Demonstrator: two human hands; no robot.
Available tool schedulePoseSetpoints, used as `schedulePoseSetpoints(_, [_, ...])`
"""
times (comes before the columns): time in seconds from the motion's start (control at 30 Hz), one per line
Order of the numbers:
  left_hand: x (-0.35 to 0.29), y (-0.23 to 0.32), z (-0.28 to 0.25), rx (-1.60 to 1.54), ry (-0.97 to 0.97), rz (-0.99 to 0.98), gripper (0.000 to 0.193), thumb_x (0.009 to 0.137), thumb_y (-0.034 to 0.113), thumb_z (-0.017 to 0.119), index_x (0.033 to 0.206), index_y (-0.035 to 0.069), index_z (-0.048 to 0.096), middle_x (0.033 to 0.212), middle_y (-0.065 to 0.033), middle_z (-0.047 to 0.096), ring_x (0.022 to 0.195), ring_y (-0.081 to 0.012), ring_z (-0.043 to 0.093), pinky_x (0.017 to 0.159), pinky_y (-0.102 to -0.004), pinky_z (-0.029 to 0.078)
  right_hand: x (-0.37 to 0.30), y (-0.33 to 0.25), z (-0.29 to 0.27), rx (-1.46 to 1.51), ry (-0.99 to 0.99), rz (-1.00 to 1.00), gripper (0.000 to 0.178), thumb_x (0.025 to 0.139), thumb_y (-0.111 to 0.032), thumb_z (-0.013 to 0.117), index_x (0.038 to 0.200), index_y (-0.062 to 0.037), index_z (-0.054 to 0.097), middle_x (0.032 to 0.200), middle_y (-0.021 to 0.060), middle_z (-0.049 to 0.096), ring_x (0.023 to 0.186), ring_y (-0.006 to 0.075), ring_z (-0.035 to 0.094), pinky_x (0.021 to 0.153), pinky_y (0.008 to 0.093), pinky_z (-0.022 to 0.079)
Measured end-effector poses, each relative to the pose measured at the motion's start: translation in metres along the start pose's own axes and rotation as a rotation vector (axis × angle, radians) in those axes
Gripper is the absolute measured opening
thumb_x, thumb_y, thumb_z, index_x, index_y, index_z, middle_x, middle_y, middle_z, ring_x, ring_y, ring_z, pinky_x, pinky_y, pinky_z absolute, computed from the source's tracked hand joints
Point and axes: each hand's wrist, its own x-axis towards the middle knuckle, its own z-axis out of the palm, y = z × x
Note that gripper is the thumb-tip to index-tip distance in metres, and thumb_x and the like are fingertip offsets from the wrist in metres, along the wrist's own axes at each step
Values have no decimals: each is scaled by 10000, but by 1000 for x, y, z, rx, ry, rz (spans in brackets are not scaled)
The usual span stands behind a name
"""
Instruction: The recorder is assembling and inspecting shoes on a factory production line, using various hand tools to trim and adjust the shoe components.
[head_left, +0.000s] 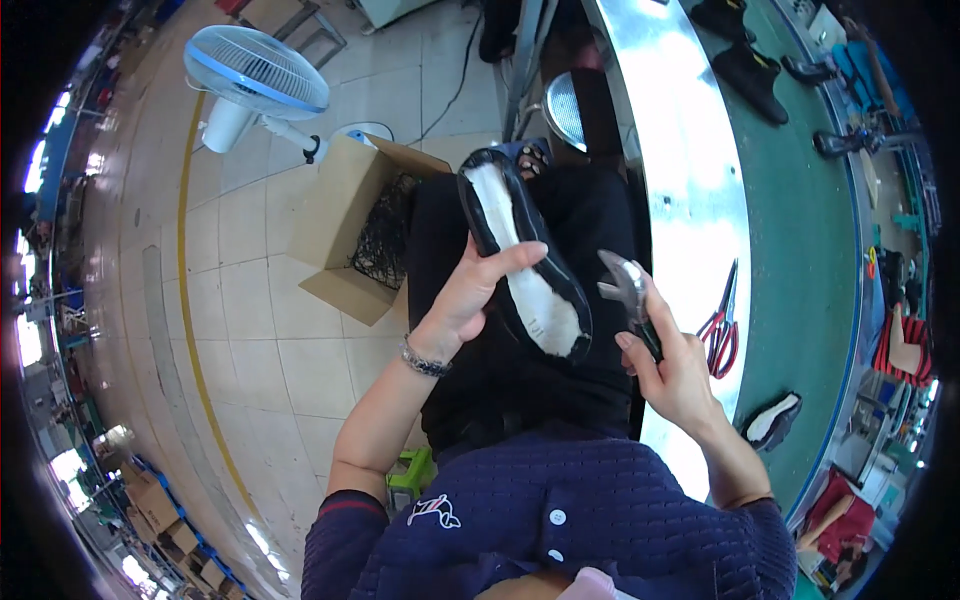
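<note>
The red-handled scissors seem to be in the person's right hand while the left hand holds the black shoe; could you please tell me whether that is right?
Not quite: in the head view, the right hand holds a metal-headed tool; the red-handled scissors lie on the shiny metal strip. The left hand does hold the black shoe.

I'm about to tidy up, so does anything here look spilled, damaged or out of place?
No spill or clear damage shows. Slightly untidy: the cardboard box on the floor has splayed flaps and a dark tangle inside.
</note>
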Motion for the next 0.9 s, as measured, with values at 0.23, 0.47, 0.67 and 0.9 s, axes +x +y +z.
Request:
schedulePoseSetpoints(0.23, [-27,-10,-5,384,-168,309,1102,683,115,869,1509,88,141,1388,-91,420,1271,-208,439,1083,-368,350,-7,9,-9,411,1,264,484,1042,-388,317,1221,-21,577,639,35,613,637,117,600,646,288,452])
schedulePoseSetpoints(0.47, [-20,-54,-26,556,-317,455,1330,657,71,872,1536,186,-120,1516,-127,273,1372,-236,338,1133,-386,275,-6,23,-2,1008,-311,331,247,848,0,683,1057,-47,561,1019,148,685,813,157,659,762,298,521])
schedulePoseSetpoints(0.67, [-20,-38,-32,392,-542,366,1472,550,176,948,1531,217,-149,1524,-141,250,1382,-261,324,1134,-382,260,4,20,0,918,-524,331,293,967,-259,594,1095,3,624,770,75,660,631,90,603,593,226,478])
schedulePoseSetpoints(0.9, [-23,-35,10,240,-203,307,832,769,495,784,1316,102,295,1131,-63,473,1038,-140,486,937,-304,416,11,3,1,779,-684,390,414,1004,-371,510,918,-2,680,597,7,573,532,77,556,517,219,436])
